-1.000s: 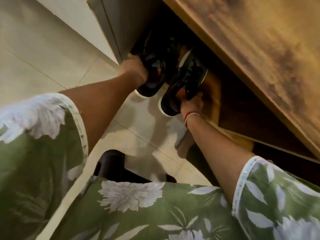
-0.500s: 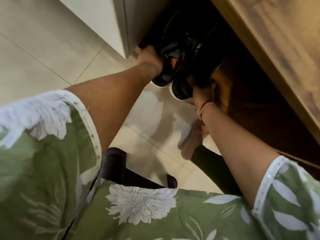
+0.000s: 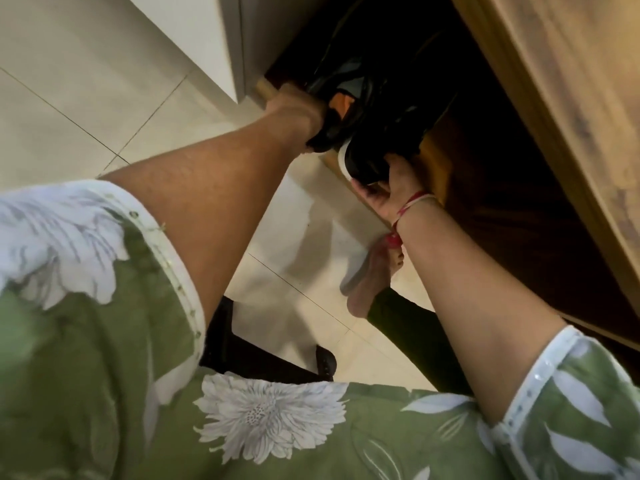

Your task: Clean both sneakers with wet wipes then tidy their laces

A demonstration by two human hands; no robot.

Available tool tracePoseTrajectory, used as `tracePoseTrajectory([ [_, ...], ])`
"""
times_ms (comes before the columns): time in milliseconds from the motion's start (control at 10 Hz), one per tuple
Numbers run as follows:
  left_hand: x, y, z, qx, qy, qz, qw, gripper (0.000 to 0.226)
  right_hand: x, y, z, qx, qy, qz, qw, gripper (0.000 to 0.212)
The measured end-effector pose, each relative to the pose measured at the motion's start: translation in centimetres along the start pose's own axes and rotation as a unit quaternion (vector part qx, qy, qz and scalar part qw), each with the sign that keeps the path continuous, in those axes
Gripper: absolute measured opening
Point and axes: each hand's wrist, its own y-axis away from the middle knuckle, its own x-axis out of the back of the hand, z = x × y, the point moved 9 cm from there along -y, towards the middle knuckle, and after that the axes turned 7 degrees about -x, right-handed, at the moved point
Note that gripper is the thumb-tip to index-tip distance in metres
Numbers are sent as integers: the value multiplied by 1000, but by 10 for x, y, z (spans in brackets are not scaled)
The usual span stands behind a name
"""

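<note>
At twelve o'clock, your left hand (image 3: 294, 112) curls its grip round the glossy black left sneaker (image 3: 341, 98). Your right hand (image 3: 391, 188) pinches the white-soled right sneaker (image 3: 367, 164). Both sneakers sit at the mouth of the dark recess under the grained wooden worktop (image 3: 554, 98).

On my feed two sneakers sit side by side, touching, in the mouth of a recess under the wooden panel (image 3: 554, 98) that runs down the right side. The left sneaker (image 3: 343, 98) lies further in; the person's left hand (image 3: 294, 116) grips its near end. Just right of it and nearer, the right sneaker (image 3: 374, 157) juts out over the floor (image 3: 69, 133), and the right hand (image 3: 391, 188) holds its heel from below. A wall panel (image 3: 194, 36) stands left of the recess. A foot (image 3: 367, 282) rests on the floor beneath the right forearm.
</note>
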Motion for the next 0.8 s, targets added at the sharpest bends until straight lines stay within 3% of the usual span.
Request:
tracePoseTrajectory([
  [100, 3, 2, 0, -12, 14, 38, 999, 53, 0, 2, 2, -10, 16, -10, 1000, 44],
  [300, -1, 1, 7, -73, -3, 54, 996, 53, -3, -7, -4, 0, -30, 32, 999, 47],
  [400, 7, 3, 7, -67, -32, 78, 994, 57, 0, 6, -8, 15, 43, 81, 996, 50],
  [500, 23, 22, 12, -109, -85, 161, 977, 57, 23, 41, -35, 163, 228, 300, 912, 66],
  [600, 20, 40, 20, -175, -156, 149, 961, 53, -2, 67, -42, 277, 334, 274, 858, 66],
  [800, 8, 79, 48, -230, -269, 51, 934, 61, -17, 106, -45, 327, 408, 213, 825, 68],
])
